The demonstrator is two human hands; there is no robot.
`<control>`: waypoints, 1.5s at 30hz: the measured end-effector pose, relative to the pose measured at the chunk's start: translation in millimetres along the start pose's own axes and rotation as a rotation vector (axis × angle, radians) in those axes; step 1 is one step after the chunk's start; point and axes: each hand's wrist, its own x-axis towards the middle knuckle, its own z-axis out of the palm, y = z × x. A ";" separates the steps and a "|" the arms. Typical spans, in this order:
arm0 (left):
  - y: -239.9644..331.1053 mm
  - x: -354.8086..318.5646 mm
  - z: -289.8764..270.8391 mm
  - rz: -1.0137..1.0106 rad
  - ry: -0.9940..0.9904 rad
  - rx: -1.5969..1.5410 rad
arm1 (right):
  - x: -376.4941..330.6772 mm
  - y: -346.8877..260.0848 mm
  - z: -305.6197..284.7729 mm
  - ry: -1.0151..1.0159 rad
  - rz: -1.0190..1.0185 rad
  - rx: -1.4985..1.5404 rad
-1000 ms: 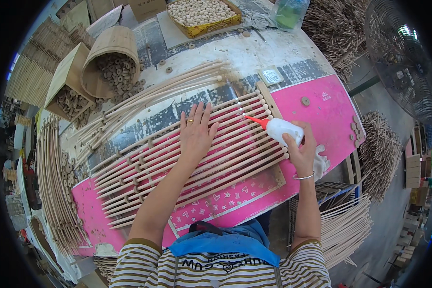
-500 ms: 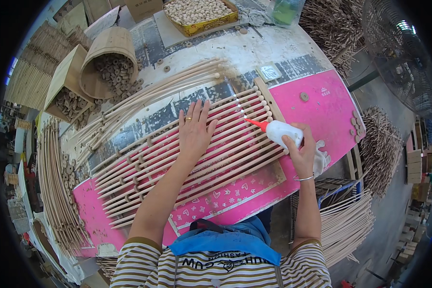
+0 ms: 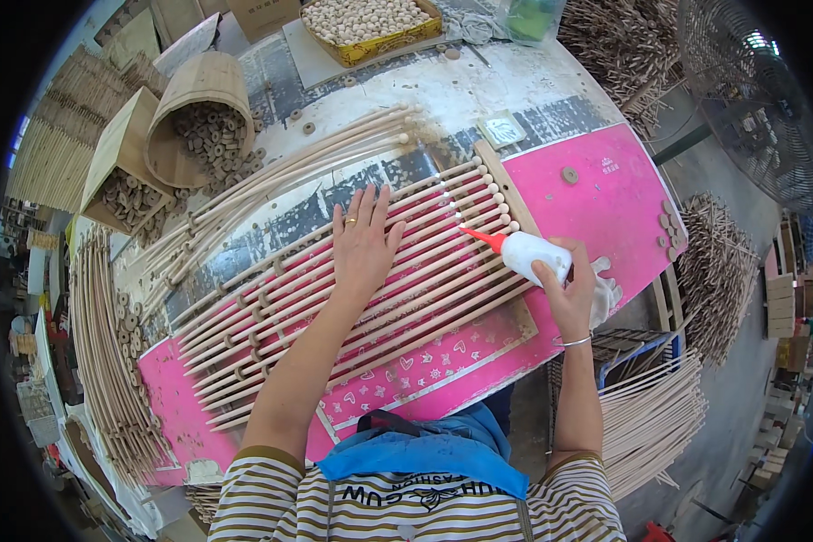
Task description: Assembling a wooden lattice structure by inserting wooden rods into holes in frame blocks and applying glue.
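Clamped with right hand point(image 3: 571, 294) on white bottle point(image 3: 535, 256), over dowels point(image 3: 425, 270) beside edge of wooden strip point(image 3: 509, 189). Laid flat across dowels with left hand point(image 3: 363, 248), fingers point(image 3: 368, 207) slightly apart, leaving open span between hands.

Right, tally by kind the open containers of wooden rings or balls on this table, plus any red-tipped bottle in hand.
Round wooden tub of rings: 1
Angular wooden box of rings: 1
Yellow tray of balls: 1
White bottle with red tip, in the right hand: 1
Total: 4
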 end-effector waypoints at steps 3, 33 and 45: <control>0.4 -0.1 -1.7 -0.008 -0.024 0.001 | -3.1 -1.9 -2.2 0.000 0.006 0.027; 1.8 1.1 -4.7 -0.020 -0.065 -0.002 | -37.4 -6.3 -16.2 0.040 0.041 0.014; -0.1 1.7 -1.2 -0.013 -0.053 0.005 | -58.2 -6.9 -28.6 0.103 0.065 -0.028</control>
